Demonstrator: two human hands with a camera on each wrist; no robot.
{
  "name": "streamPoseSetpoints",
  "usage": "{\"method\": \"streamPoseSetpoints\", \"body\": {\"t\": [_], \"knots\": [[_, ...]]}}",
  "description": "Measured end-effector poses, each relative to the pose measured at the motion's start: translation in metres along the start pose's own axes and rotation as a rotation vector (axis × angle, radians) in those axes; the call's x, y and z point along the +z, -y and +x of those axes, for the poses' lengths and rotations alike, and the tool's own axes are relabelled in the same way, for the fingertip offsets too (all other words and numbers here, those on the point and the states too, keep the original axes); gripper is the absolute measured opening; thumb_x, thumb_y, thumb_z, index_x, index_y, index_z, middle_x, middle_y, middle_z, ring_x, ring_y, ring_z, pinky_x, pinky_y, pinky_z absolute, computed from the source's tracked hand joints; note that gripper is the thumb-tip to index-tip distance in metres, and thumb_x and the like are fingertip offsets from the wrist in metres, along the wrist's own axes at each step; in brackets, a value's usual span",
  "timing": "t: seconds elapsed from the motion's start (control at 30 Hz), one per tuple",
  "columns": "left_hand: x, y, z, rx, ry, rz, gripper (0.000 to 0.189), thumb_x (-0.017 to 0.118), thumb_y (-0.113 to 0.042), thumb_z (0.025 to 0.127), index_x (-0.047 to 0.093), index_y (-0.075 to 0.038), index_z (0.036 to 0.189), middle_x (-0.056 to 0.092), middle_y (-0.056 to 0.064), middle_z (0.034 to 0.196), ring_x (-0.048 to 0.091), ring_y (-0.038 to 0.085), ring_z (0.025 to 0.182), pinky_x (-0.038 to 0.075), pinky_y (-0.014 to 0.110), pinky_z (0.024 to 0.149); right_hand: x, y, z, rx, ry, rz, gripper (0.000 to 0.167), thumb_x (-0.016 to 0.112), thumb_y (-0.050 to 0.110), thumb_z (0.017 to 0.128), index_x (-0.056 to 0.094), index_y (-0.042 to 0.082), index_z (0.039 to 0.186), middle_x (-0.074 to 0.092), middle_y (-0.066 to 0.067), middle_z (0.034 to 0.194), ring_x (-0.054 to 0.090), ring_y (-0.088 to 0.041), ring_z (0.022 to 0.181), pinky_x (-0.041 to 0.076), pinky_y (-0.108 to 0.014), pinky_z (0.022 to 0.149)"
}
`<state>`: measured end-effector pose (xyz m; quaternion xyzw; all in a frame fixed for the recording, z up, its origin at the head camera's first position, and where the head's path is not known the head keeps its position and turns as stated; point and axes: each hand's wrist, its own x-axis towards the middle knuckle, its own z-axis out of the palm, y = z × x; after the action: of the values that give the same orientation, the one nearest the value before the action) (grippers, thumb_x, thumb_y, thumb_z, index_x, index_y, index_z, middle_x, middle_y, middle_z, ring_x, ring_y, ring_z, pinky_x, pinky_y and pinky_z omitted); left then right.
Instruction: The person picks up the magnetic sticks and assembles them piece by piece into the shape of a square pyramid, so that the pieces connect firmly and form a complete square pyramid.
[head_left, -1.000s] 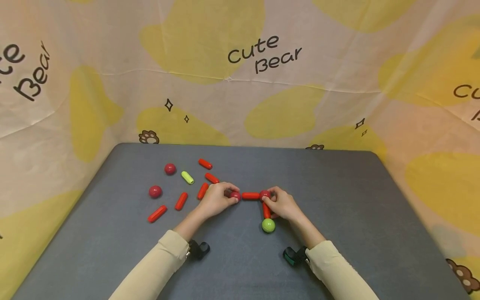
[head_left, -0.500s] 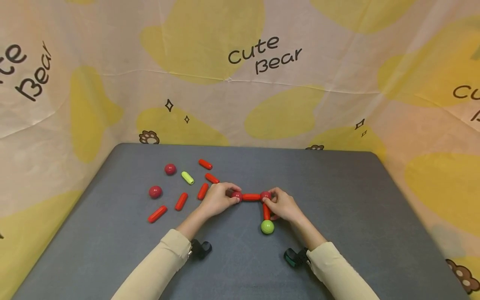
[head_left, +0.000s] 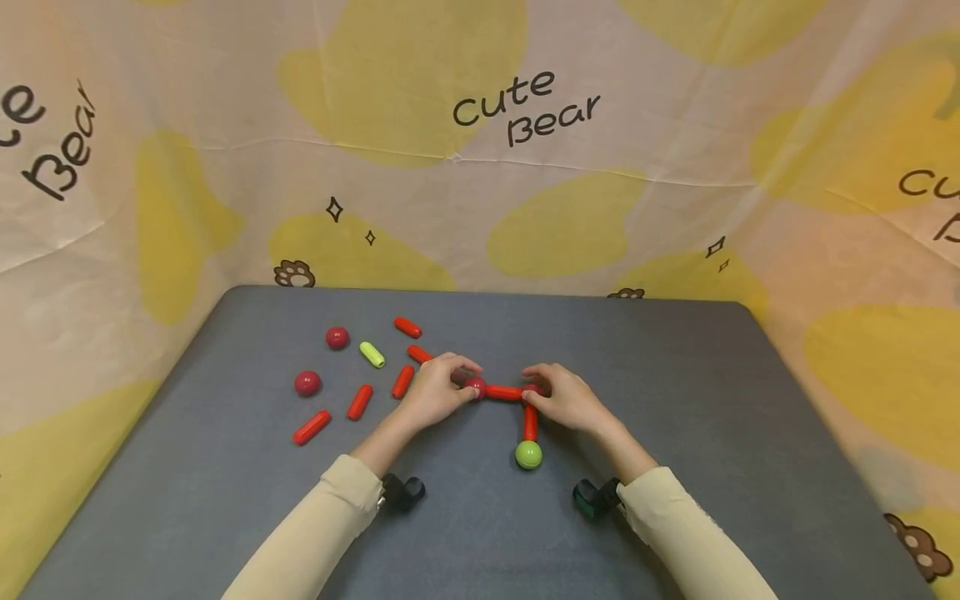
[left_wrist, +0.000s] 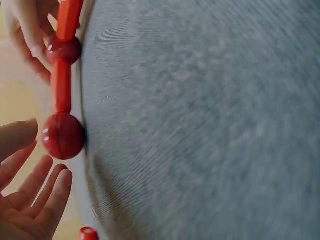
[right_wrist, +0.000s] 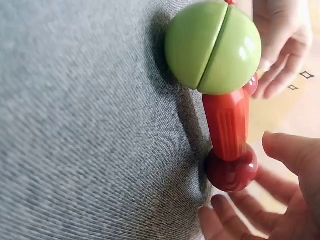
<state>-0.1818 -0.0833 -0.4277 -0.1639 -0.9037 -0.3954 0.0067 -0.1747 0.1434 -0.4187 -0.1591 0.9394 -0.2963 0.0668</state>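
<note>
A joined toy piece lies on the table: a left red ball (left_wrist: 64,136), a red rod (head_left: 503,392), a corner red ball (right_wrist: 232,170), then a second red rod (right_wrist: 227,125) running toward the person to a green ball (right_wrist: 213,47). My left hand (head_left: 435,390) is around the left red ball, thumb and fingers spread beside it with a small gap in the left wrist view. Around the corner ball, my right hand (head_left: 566,398) has its thumb and fingers parted, apart from the ball in the right wrist view. In the head view its fingers partly hide that ball.
Left of my left hand lie several loose red rods (head_left: 360,402), a light-green rod (head_left: 372,354) and two red balls, one nearer (head_left: 307,383) and one farther (head_left: 337,337). The grey table (head_left: 675,375) ends at a printed cloth (head_left: 562,217) behind and at both sides.
My right hand has let go of the corner and its fingers have spread. My left fingers have loosened around the left ball. The green ball has swung slightly left.
</note>
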Motion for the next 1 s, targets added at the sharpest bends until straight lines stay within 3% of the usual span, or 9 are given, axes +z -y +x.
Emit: {"method": "streamPoseSetpoints", "body": {"t": [0.17, 0.33, 0.6, 0.8, 1.0], "knots": [[-0.007, -0.005, -0.006, 0.004, 0.007, -0.030, 0.022, 0.073, -0.010, 0.076, 0.069, -0.011, 0.098, 0.064, 0.005, 0.097, 0.064, 0.017, 0.079, 0.052, 0.030, 0.069, -0.001, -0.002, 0.003, -0.075, 0.036, -0.020, 0.024, 0.063, 0.015, 0.085, 0.066, 0.008, 0.107, 0.061, -0.005, 0.089, 0.050, -0.016, 0.075, 0.041, -0.030, 0.066], [-0.010, -0.006, -0.015, 0.033, 0.088, -0.030, 0.024, 0.074, -0.011, 0.076, 0.068, -0.010, 0.098, 0.065, 0.005, 0.096, 0.063, 0.015, 0.081, 0.051, 0.028, 0.069, -0.001, -0.004, 0.001, -0.057, 0.012, -0.039, 0.018, 0.064, 0.016, 0.084, 0.068, 0.008, 0.100, 0.060, -0.004, 0.081, 0.047, -0.015, 0.070, 0.039, -0.029, 0.063], [-0.005, -0.009, -0.028, 0.102, 0.249, -0.018, 0.029, 0.071, -0.019, 0.079, 0.066, -0.008, 0.106, 0.066, 0.003, 0.102, 0.063, 0.009, 0.080, 0.049, 0.021, 0.066, 0.001, -0.004, -0.003, 0.063, -0.002, -0.043, 0.017, 0.067, 0.023, 0.082, 0.066, 0.009, 0.091, 0.056, -0.002, 0.075, 0.048, -0.015, 0.067, 0.038, -0.027, 0.060], [-0.001, -0.015, -0.035, 0.140, 0.297, 0.012, 0.036, 0.070, -0.027, 0.081, 0.063, -0.008, 0.111, 0.066, 0.002, 0.103, 0.060, 0.005, 0.073, 0.048, 0.022, 0.064, 0.004, 0.000, -0.009, 0.139, -0.013, -0.017, 0.020, 0.068, 0.027, 0.081, 0.062, 0.008, 0.086, 0.055, 0.000, 0.069, 0.050, -0.010, 0.053, 0.039, -0.026, 0.054], [0.005, -0.015, -0.038, 0.162, 0.318, 0.070, 0.033, 0.074, -0.026, 0.077, 0.066, -0.011, 0.106, 0.064, -0.004, 0.092, 0.056, 0.003, 0.067, 0.045, 0.019, 0.061, 0.008, 0.005, -0.015, 0.193, 0.022, 0.052, 0.031, 0.066, 0.028, 0.083, 0.058, 0.005, 0.102, 0.053, -0.001, 0.069, 0.051, -0.010, 0.040, 0.040, -0.026, 0.046]]}}
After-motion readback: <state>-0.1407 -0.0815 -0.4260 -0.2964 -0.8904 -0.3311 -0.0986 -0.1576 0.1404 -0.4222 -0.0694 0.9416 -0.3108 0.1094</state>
